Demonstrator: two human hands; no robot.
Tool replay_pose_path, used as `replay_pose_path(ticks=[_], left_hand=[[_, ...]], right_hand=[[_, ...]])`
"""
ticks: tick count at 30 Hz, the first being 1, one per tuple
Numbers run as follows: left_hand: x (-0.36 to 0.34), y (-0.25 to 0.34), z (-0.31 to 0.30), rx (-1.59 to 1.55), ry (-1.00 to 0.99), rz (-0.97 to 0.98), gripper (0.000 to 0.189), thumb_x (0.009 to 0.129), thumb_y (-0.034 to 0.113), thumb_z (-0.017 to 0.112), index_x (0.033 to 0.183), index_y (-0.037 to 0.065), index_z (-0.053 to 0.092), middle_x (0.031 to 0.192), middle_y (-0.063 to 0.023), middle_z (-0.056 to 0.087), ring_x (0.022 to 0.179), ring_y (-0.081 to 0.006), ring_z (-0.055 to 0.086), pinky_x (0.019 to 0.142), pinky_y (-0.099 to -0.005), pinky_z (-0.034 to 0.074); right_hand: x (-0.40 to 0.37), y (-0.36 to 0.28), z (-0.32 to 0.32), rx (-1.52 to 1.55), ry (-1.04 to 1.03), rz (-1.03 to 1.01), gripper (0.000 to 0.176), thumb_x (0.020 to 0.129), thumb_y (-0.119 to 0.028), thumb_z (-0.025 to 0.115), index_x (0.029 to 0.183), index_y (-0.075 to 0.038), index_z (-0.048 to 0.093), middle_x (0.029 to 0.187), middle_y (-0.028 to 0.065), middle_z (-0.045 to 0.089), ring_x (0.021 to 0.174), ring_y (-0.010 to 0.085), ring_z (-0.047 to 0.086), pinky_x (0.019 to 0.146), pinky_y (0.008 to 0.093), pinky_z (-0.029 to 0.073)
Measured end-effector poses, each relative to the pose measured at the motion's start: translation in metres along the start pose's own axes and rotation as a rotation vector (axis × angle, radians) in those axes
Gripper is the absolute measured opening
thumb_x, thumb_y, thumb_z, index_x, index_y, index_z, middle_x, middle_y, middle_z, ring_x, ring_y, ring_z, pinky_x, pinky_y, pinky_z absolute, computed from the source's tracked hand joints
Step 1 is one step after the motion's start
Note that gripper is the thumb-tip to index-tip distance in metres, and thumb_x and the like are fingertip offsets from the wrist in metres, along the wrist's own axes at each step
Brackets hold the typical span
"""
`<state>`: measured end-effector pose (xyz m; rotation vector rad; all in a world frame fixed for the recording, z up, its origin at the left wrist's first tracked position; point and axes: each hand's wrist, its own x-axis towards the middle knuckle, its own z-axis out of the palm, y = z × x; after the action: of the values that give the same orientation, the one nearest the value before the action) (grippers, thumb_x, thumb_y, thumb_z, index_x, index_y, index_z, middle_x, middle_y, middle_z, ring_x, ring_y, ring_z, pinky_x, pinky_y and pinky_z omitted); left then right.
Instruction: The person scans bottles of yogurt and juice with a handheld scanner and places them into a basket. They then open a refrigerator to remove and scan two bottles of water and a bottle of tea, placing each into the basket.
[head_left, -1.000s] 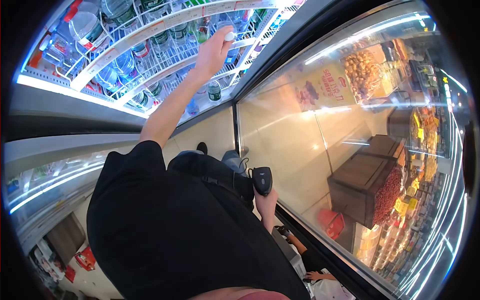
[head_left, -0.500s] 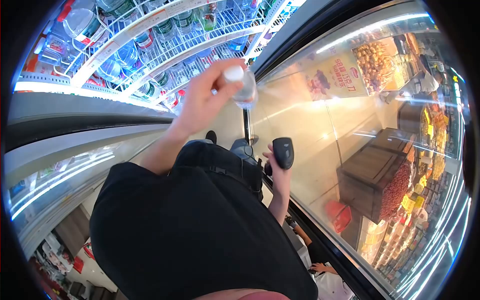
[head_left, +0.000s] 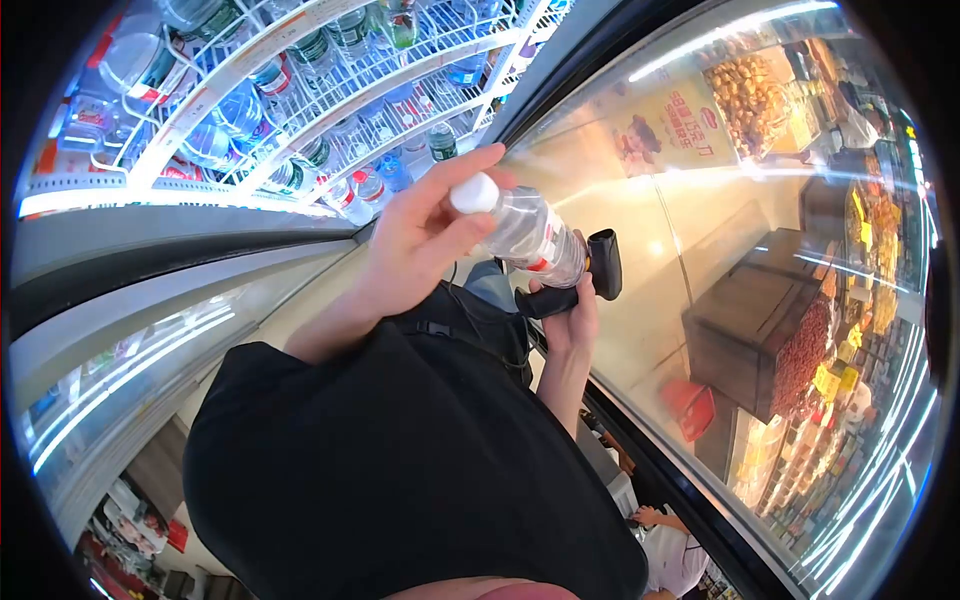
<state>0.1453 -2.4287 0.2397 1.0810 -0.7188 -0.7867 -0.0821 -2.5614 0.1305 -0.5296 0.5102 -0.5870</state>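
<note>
My left hand [head_left: 415, 245] is closed around the neck of a clear plastic water bottle [head_left: 535, 238], just below its white cap. The bottle is tilted, cap toward the left, with a red and white label on its side. Lower and to the right, my right hand [head_left: 578, 318] grips a black handheld barcode scanner [head_left: 604, 264]. Its fingertips are right at the bottle's base, so the bottle spans the space between both hands. Part of the scanner's handle is hidden by the fingers.
An open fridge with white wire shelves [head_left: 330, 110] full of bottles stands ahead on the left. Its glass door [head_left: 640, 240] swings out to the right. Through the glass show a brown wooden display stand [head_left: 750, 310] and a red basket [head_left: 688, 408]. Another person [head_left: 672, 555] is at lower right.
My left hand has brought the bottle down and away from the shelves, turning its base toward the right hand. The scanner has rotated and come up against the bottle's base end.
</note>
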Motion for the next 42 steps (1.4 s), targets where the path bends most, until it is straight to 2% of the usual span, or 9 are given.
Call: replay_pose_path(ticks=[3, 6, 7, 11, 14, 20, 27, 37, 42], left_hand=[[0.006, -0.001, -0.017, 0.174, -0.029, -0.006, 0.051, 0.096, 0.006, 0.07, 0.145, 0.004, 0.057, 0.124, -0.0064, 0.073, 0.083, -0.0066, 0.06, 0.08, -0.0274, 0.053], [0.007, 0.006, -0.031, 0.463, -0.095, -0.023, 0.054, 0.092, -0.002, 0.068, 0.145, 0.003, 0.057, 0.124, -0.0115, 0.072, 0.099, -0.0125, 0.066, 0.089, -0.0304, 0.054], [0.007, 0.009, -0.028, 0.515, -0.037, -0.029, 0.052, 0.087, 0.001, 0.075, 0.138, 0.002, 0.064, 0.109, -0.0078, 0.076, 0.084, -0.0096, 0.062, 0.081, -0.028, 0.052], [0.005, 0.004, -0.032, 0.685, -0.001, -0.048, 0.05, 0.081, 0.008, 0.084, 0.129, 0.005, 0.07, 0.09, -0.0036, 0.068, 0.069, -0.011, 0.052, 0.073, -0.0281, 0.047], [0.001, 0.002, -0.033, 0.677, -0.008, -0.101, 0.049, 0.08, 0.01, 0.085, 0.127, 0.007, 0.071, 0.086, -0.0025, 0.066, 0.07, -0.011, 0.053, 0.074, -0.0284, 0.047], [-0.001, -0.005, -0.035, 0.736, -0.032, -0.03, 0.043, 0.082, 0.011, 0.084, 0.123, 0.006, 0.072, 0.083, -0.0022, 0.063, 0.068, -0.011, 0.052, 0.074, -0.0283, 0.046], [-0.002, -0.01, -0.044, 0.546, -0.1, -0.295, 0.037, 0.086, 0.017, 0.082, 0.119, 0.004, 0.072, 0.085, 0.0029, 0.065, 0.071, -0.0041, 0.048, 0.066, -0.0237, 0.041], [-0.011, -0.025, -0.046, 0.467, -0.037, -0.358, 0.029, 0.087, 0.017, 0.082, 0.111, 0.004, 0.072, 0.082, 0.0042, 0.065, 0.07, -0.0026, 0.051, 0.065, -0.0223, 0.041], [-0.011, -0.031, -0.039, 0.456, -0.05, -0.277, 0.026, 0.089, 0.017, 0.082, 0.107, 0.002, 0.069, 0.084, 0.0031, 0.065, 0.073, -0.0033, 0.052, 0.067, -0.0229, 0.043]], right_hand=[[-0.004, -0.002, -0.008, -0.085, 0.008, -0.079, 0.071, 0.102, -0.035, 0.066, 0.159, -0.009, 0.033, 0.152, 0.0117, 0.049, 0.132, 0.0275, 0.056, 0.096, 0.046, 0.057], [-0.011, -0.009, -0.01, -0.16, 0.057, -0.131, 0.074, 0.099, -0.033, 0.07, 0.158, -0.007, 0.034, 0.15, 0.0119, 0.05, 0.133, 0.0273, 0.054, 0.1, 0.0455, 0.053], [-0.014, -0.012, -0.005, -0.163, 0.089, -0.143, 0.074, 0.098, -0.033, 0.071, 0.158, -0.007, 0.035, 0.15, 0.0118, 0.05, 0.134, 0.0274, 0.054, 0.102, 0.0457, 0.052], [-0.021, -0.019, -0.002, -0.227, 0.156, -0.166, 0.08, 0.095, -0.033, 0.075, 0.158, -0.006, 0.035, 0.147, 0.0114, 0.051, 0.133, 0.0277, 0.053, 0.105, 0.0467, 0.047], [-0.023, -0.021, -0.009, -0.272, 0.17, -0.19, 0.081, 0.094, -0.033, 0.076, 0.157, -0.003, 0.035, 0.145, 0.0125, 0.051, 0.132, 0.0284, 0.054, 0.104, 0.0469, 0.048], [-0.028, -0.023, -0.008, -0.264, 0.183, -0.204, 0.083, 0.092, -0.029, 0.078, 0.157, -0.001, 0.034, 0.146, 0.0151, 0.05, 0.133, 0.0308, 0.053, 0.107, 0.0491, 0.047], [-0.032, -0.023, -0.005, -0.24, 0.153, -0.188, 0.081, 0.09, -0.021, 0.08, 0.154, 0.002, 0.037, 0.147, 0.0158, 0.051, 0.135, 0.0312, 0.053, 0.115, 0.0507, 0.041], [-0.034, -0.021, -0.01, -0.28, 0.138, -0.219, 0.082, 0.087, -0.021, 0.082, 0.153, 0.003, 0.038, 0.152, 0.0237, 0.048, 0.141, 0.0368, 0.048, 0.119, 0.052, 0.036], [-0.033, -0.011, -0.027, -0.203, 0.187, -0.168, 0.08, 0.091, -0.026, 0.079, 0.154, -0.001, 0.038, 0.149, 0.0178, 0.05, 0.139, 0.0328, 0.05, 0.116, 0.0519, 0.04]])
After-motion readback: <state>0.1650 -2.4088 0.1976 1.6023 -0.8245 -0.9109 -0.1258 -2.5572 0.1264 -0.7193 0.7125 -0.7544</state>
